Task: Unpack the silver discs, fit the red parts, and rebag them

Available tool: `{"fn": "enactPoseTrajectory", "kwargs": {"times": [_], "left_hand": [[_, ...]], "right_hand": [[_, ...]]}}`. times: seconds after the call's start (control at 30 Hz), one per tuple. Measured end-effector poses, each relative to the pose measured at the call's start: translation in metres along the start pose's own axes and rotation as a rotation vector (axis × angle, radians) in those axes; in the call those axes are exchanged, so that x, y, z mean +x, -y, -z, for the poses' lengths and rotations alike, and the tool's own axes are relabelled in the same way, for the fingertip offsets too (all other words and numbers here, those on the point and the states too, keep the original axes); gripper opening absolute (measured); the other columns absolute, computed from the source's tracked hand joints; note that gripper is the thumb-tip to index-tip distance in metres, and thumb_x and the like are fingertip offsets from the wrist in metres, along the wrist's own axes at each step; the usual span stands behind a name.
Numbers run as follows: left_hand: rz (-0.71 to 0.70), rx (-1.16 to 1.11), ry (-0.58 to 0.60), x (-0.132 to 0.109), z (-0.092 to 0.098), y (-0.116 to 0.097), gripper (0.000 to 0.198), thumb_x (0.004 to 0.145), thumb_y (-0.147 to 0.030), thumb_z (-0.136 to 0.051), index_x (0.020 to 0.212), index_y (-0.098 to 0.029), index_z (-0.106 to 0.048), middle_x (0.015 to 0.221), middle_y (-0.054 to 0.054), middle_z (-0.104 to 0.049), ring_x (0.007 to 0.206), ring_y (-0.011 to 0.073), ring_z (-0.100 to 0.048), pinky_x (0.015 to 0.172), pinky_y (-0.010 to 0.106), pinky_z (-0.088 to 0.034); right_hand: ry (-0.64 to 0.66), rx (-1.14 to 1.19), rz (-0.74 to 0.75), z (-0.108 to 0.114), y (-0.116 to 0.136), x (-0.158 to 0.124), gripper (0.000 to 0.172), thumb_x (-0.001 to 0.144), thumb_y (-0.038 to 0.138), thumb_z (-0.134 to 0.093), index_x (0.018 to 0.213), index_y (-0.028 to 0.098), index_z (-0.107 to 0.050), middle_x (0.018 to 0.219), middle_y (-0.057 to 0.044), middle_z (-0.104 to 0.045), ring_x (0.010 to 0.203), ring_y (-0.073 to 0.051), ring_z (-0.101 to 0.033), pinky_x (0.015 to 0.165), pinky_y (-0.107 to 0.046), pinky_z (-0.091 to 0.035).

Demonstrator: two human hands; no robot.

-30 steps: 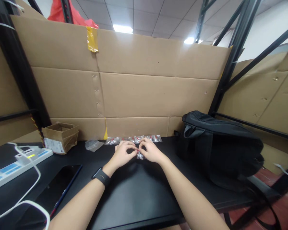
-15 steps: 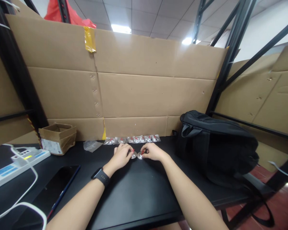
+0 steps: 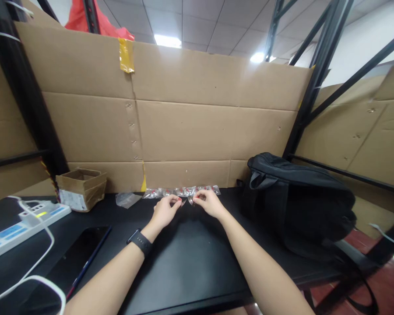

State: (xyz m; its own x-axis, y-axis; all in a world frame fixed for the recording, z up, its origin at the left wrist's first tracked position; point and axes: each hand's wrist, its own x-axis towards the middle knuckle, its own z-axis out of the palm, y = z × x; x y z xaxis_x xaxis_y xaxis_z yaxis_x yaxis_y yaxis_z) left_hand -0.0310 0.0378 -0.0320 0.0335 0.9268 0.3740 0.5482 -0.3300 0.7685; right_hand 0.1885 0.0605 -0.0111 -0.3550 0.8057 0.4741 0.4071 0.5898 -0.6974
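My left hand, with a dark watch on its wrist, pinches a small round metal disc by its red part. My right hand is closed on a second metal disc, also with a red part. Both discs are tilted, close together, and look raised off the black table. Behind them lies a row of several clear packets with similar silvery and red pieces, partly hidden by my fingers.
At the left are a small open carton, a crumpled clear bag, a white power strip with cables and a dark tablet. A black backpack lies at the right. Cardboard walls the back.
Both hands have risen slightly with the discs. The discs, flat on or near the table before, are now tipped up. The whole view has shifted a little.
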Motion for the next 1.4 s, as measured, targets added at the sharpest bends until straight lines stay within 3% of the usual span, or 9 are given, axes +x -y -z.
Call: {"fn": "enactPoseTrajectory", "kwargs": {"times": [0.2, 0.3, 0.43, 0.63, 0.77, 0.87, 0.97, 1.1, 1.4], "left_hand": [[0.020, -0.467, -0.013, 0.005, -0.008, 0.001, 0.035, 0.080, -0.047, -0.068, 0.094, -0.016, -0.070, 0.098, 0.011, -0.077, 0.094, 0.0248, -0.072, 0.087, 0.034, -0.052], [0.006, -0.367, -0.030, 0.003, -0.007, -0.001, 0.029, 0.080, -0.044, -0.069, 0.092, -0.018, -0.072, 0.096, 0.010, -0.077, 0.094, 0.0243, -0.072, 0.089, 0.034, -0.053], [0.033, -0.168, -0.078, 0.002, -0.004, 0.001, 0.023, 0.081, -0.042, -0.068, 0.091, -0.022, -0.074, 0.092, 0.006, -0.078, 0.093, 0.0235, -0.072, 0.089, 0.034, -0.052], [-0.054, 0.019, -0.020, 0.002, 0.001, -0.005, 0.027, 0.089, -0.046, -0.058, 0.098, -0.025, -0.073, 0.101, 0.004, -0.076, 0.098, 0.0226, -0.068, 0.091, 0.035, -0.048], [-0.094, 0.354, -0.128, 0.006, 0.026, 0.001, 0.029, 0.097, -0.042, -0.045, 0.103, -0.027, -0.069, 0.115, 0.006, -0.071, 0.118, 0.0266, -0.057, 0.100, 0.044, -0.039], [0.085, 0.578, -0.279, 0.009, 0.055, 0.024, 0.025, 0.091, -0.023, -0.050, 0.113, -0.023, -0.064, 0.123, 0.012, -0.066, 0.120, 0.0300, -0.055, 0.099, 0.047, -0.037], [0.280, 0.610, -0.374, 0.009, 0.079, 0.049, 0.043, 0.082, -0.008, -0.050, 0.122, -0.023, -0.056, 0.125, 0.013, -0.064, 0.115, 0.0289, -0.059, 0.095, 0.047, -0.037], [0.439, 0.597, -0.396, 0.007, 0.091, 0.065, 0.042, 0.080, -0.008, -0.051, 0.118, -0.025, -0.057, 0.121, 0.012, -0.065, 0.111, 0.0306, -0.062, 0.091, 0.048, -0.037], [0.367, 0.547, -0.576, 0.009, 0.096, 0.065, 0.031, 0.083, -0.010, -0.047, 0.106, -0.025, -0.062, 0.109, 0.008, -0.071, 0.107, 0.0274, -0.064, 0.088, 0.040, -0.039]], "right_hand": [[-0.101, 0.386, -0.061, -0.031, 0.016, -0.002, 0.025, 0.080, 0.043, -0.072, 0.085, 0.019, -0.068, 0.101, -0.007, -0.071, 0.087, -0.022, -0.071, 0.075, -0.034, -0.059], [-0.083, 0.565, -0.172, -0.038, 0.020, -0.006, 0.032, 0.075, 0.045, -0.076, 0.093, 0.020, -0.066, 0.111, -0.007, -0.068, 0.087, -0.022, -0.071, 0.069, -0.037, -0.063], [-0.026, 0.706, -0.235, -0.036, 0.026, -0.009, 0.050, 0.071, 0.042, -0.081, 0.114, 0.023, -0.066, 0.117, -0.008, -0.065, 0.095, -0.022, -0.070, 0.080, -0.043, -0.063], [0.020, 0.714, -0.236, -0.034, 0.028, -0.009, 0.055, 0.062, 0.035, -0.088, 0.111, 0.020, -0.069, 0.120, -0.010, -0.063, 0.098, -0.024, -0.068, 0.080, -0.041, -0.064], [-0.017, 0.601, -0.234, -0.031, 0.024, -0.008, 0.055, 0.063, 0.039, -0.086, 0.113, 0.022, -0.068, 0.119, -0.009, -0.062, 0.093, -0.022, -0.067, 0.063, -0.034, -0.065], [-0.046, 0.559, -0.230, -0.025, 0.020, -0.006, 0.053, 0.065, 0.039, -0.085, 0.113, 0.023, -0.067, 0.116, -0.008, -0.062, 0.090, -0.021, -0.067, 0.060, -0.030, -0.064], [-0.059, 0.547, -0.235, -0.018, 0.018, -0.005, 0.051, 0.066, 0.038, -0.084, 0.113, 0.023, -0.068, 0.113, -0.007, -0.062, 0.089, -0.020, -0.067, 0.060, -0.029, -0.064], [-0.071, 0.540, -0.239, -0.013, 0.017, -0.005, 0.051, 0.066, 0.038, -0.084, 0.112, 0.023, -0.068, 0.113, -0.008, -0.062, 0.088, -0.019, -0.067, 0.061, -0.028, -0.063], [-0.108, 0.569, -0.236, -0.010, 0.014, -0.003, 0.052, 0.063, 0.041, -0.086, 0.109, 0.022, -0.069, 0.114, -0.007, -0.063, 0.087, -0.019, -0.067, 0.061, -0.029, -0.062]]}}
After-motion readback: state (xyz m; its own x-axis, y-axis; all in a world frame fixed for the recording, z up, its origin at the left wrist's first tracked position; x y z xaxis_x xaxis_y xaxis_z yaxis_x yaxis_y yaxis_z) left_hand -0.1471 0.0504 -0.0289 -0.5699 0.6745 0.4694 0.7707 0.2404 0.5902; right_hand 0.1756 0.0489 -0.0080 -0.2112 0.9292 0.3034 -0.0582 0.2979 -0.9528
